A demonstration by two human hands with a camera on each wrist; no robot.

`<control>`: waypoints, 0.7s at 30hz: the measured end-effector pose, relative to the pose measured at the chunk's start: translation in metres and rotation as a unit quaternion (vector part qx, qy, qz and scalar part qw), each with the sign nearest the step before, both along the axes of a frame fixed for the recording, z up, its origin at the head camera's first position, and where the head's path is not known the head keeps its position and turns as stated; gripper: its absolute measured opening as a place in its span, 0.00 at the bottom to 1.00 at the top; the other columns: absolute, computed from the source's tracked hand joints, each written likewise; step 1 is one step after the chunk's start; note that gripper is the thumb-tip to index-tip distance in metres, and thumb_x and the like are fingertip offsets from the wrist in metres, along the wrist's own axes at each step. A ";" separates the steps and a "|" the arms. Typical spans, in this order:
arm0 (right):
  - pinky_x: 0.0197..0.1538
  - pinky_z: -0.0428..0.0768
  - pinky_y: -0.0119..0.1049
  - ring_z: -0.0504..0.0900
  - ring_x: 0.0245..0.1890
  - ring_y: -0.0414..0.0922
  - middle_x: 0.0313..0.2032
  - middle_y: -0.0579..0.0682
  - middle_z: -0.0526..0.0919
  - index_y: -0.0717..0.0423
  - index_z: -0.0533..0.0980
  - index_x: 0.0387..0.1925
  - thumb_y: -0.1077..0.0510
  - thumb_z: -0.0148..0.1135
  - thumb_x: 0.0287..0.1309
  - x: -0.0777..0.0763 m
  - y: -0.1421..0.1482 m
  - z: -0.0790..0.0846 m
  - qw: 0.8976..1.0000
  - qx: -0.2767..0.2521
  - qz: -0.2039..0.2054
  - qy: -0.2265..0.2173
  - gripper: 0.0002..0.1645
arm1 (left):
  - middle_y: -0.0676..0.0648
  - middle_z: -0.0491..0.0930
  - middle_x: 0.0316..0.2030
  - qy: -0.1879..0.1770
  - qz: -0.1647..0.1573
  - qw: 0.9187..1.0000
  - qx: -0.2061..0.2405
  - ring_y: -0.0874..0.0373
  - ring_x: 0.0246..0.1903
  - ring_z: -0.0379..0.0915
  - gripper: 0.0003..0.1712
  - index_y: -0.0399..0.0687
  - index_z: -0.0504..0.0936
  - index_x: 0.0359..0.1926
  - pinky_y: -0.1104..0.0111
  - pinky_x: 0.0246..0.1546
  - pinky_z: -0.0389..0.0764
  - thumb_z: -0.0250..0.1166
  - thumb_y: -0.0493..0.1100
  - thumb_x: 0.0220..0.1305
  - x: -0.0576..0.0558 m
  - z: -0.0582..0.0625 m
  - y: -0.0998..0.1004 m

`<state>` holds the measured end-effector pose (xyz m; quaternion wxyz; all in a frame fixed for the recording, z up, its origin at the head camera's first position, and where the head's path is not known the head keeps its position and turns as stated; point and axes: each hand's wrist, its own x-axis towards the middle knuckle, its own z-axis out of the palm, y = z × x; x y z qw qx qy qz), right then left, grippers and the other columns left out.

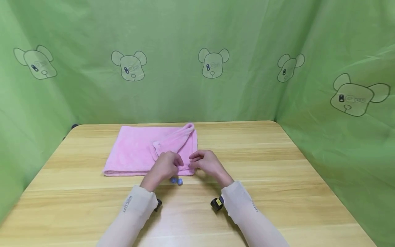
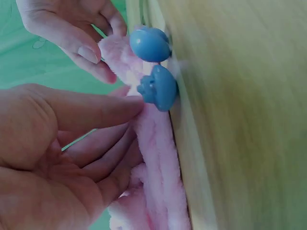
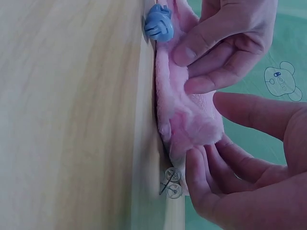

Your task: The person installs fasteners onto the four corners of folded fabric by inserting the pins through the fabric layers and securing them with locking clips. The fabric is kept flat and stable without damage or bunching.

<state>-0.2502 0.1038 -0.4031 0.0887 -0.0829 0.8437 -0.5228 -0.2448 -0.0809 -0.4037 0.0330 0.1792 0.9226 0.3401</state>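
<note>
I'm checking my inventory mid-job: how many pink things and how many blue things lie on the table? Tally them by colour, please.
Pink: 1, the folded cloth
Blue: 2, the small blue pieces by the cloth's near edge
Total: 3

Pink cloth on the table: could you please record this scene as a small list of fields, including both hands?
Cloth: pink cloth, folded in layers, one part lying diagonally on top
Surface: wooden table
Small items: two blue pieces, in front of the cloth's near edge
Left hand: at the near edge; firmness of grip unclear
Right hand: at the near right corner, thumb and fingers apart
Background: green curtain with animal-head outlines
</note>
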 end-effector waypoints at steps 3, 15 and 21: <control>0.46 0.79 0.44 0.80 0.37 0.45 0.38 0.55 0.84 0.64 0.81 0.45 0.69 0.70 0.44 -0.001 0.001 0.000 1.000 0.017 -0.003 0.011 0.21 | 0.44 0.84 0.29 0.007 0.012 1.000 0.017 0.54 0.31 0.78 0.17 0.40 0.85 0.31 0.60 0.38 0.82 0.62 0.20 0.42 -0.001 -0.001 -0.002; 0.35 0.82 0.43 0.80 0.32 0.49 0.39 0.51 0.84 0.57 0.83 0.44 0.73 0.66 0.47 -0.002 0.003 -0.002 0.999 0.026 -0.029 0.035 0.20 | 0.45 0.83 0.29 0.017 0.064 0.997 0.040 0.54 0.31 0.78 0.14 0.39 0.85 0.33 0.62 0.36 0.83 0.63 0.22 0.45 -0.005 0.002 -0.003; 0.37 0.80 0.37 0.80 0.33 0.44 0.37 0.50 0.85 0.59 0.84 0.41 0.68 0.67 0.52 -0.003 0.001 -0.004 0.997 0.007 -0.054 0.047 0.13 | 0.46 0.83 0.29 0.006 0.066 0.997 0.035 0.55 0.31 0.78 0.15 0.40 0.85 0.33 0.62 0.37 0.82 0.64 0.22 0.45 -0.005 0.003 -0.003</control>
